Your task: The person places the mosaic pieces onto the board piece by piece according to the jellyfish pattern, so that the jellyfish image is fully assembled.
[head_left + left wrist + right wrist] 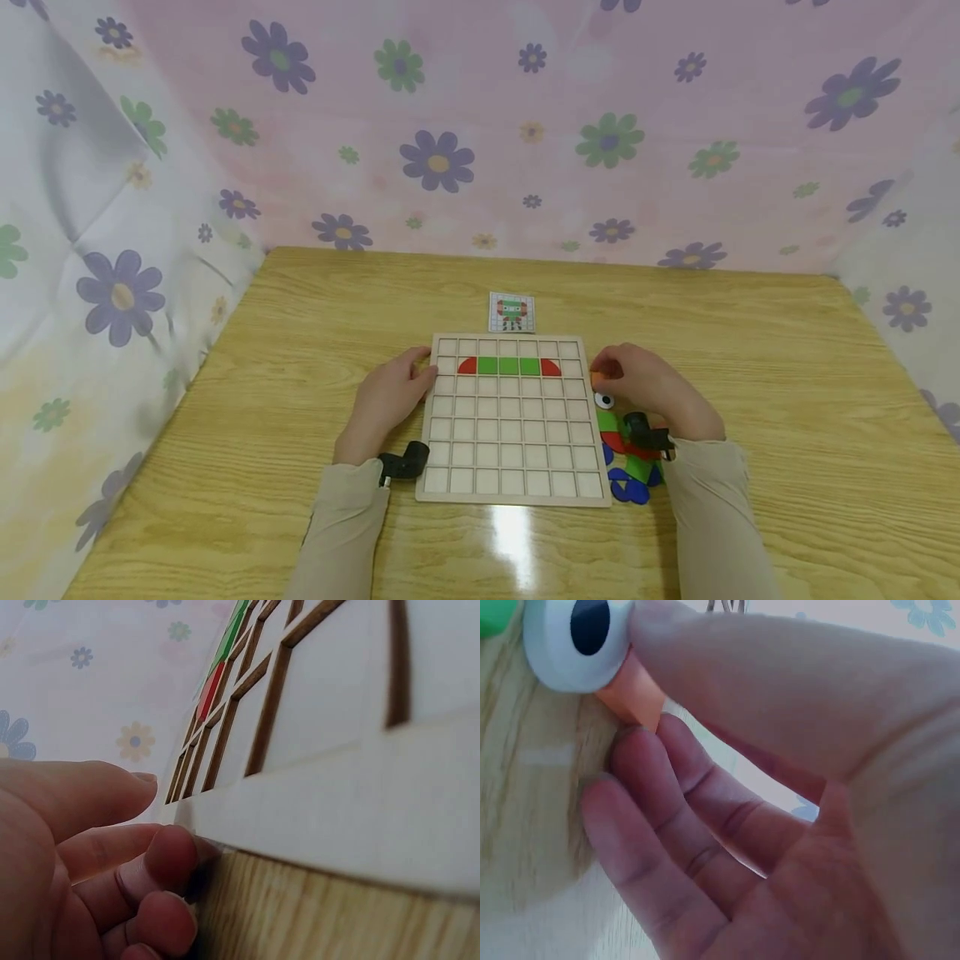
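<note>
A pale wooden grid board (513, 502) lies on the table. Red quarter-round pieces (467, 366) end its second row, with green square pieces (508, 367) between them. My left hand (390, 400) rests at the board's left edge; in the left wrist view its thumb lies near the rim and its fingers (169, 859) bend loosely beside it. Beyond the right edge, my right hand (645, 383) pinches a small orange piece (636, 694) between thumb and fingers. A round white eye piece (547, 649) with a black oval lies right against the thumb.
A small picture card (512, 312) with a gridded green and red figure lies behind the board. To the board's right are loose green pieces (640, 469) and blue pieces (630, 492), partly under the right wrist. Flowered cloth (480, 125) rises behind the wooden table (337, 308).
</note>
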`<state>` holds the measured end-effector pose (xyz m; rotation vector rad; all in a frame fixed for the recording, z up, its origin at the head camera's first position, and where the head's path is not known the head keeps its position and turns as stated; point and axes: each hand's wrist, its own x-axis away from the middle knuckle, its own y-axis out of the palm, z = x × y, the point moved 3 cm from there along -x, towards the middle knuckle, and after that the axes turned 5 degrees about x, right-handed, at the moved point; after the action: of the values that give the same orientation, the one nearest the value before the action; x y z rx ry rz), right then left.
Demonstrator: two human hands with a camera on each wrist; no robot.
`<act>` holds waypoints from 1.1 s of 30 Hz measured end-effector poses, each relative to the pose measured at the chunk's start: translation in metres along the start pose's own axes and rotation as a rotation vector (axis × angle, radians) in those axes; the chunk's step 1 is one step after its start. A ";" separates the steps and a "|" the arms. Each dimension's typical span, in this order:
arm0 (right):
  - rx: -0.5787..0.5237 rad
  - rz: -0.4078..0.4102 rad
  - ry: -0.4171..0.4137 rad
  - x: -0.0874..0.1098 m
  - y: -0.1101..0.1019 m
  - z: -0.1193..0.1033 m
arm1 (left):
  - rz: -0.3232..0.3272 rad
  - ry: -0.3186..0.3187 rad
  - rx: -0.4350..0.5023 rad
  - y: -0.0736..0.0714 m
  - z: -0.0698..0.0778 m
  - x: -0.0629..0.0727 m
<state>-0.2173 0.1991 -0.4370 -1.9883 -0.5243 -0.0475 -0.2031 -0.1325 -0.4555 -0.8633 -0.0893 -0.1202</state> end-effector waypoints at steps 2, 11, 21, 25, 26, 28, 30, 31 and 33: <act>0.007 0.005 0.013 0.000 -0.002 -0.001 | 0.002 0.003 -0.006 0.000 0.000 -0.001; 0.039 0.064 0.063 -0.003 -0.003 -0.006 | 0.007 0.007 -0.020 -0.002 0.001 -0.001; 0.001 0.115 0.060 -0.006 0.001 -0.006 | 0.007 0.004 -0.021 0.000 0.000 -0.001; 0.001 0.151 0.062 -0.007 0.003 -0.005 | 0.005 0.004 -0.019 -0.001 0.000 0.000; 0.001 0.160 0.065 -0.007 0.003 -0.005 | 0.004 0.004 -0.020 -0.001 0.000 0.000; -0.006 0.177 0.068 -0.006 0.003 -0.004 | 0.002 0.005 -0.022 -0.001 0.000 0.001; -0.021 0.197 0.072 -0.006 0.003 -0.004 | 0.001 0.003 -0.022 -0.001 0.001 0.000; -0.029 0.207 0.072 -0.006 0.002 -0.005 | 0.000 0.003 -0.022 -0.001 0.001 0.000; -0.038 0.231 0.075 -0.007 0.001 -0.008 | -0.002 0.003 -0.024 -0.001 0.002 0.000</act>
<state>-0.2212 0.1894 -0.4359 -2.0632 -0.2447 0.0116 -0.2030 -0.1321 -0.4534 -0.8867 -0.0858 -0.1253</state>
